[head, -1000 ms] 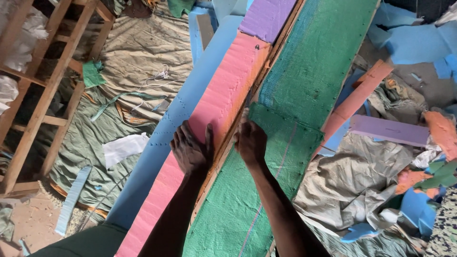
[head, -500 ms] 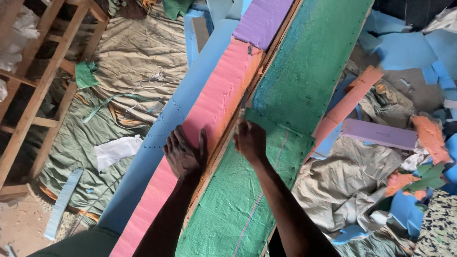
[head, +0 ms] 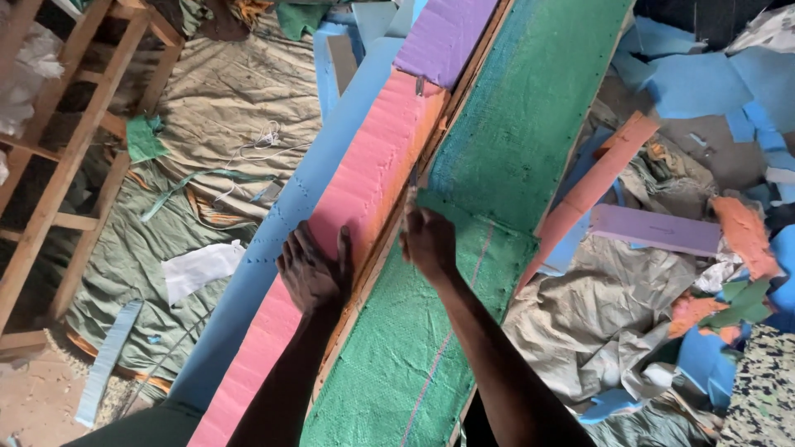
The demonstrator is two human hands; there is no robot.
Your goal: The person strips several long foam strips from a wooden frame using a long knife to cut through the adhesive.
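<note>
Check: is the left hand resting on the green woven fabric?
No, the left hand lies flat on the pink foam strip; the right hand is on the green woven fabric.

On the floor lie grey-green sacking sheets (head: 207, 116), and a wooden frame (head: 58, 157) stands at left (foam scraps (head: 687, 83) piled at right).

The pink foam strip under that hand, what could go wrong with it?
The left hand only presses flat on the pink foam strip, so the strip might slide or lift off the wooden edge. The right hand sits right at that edge beside the green woven fabric, where fingers could get pinched or snagged.
</note>
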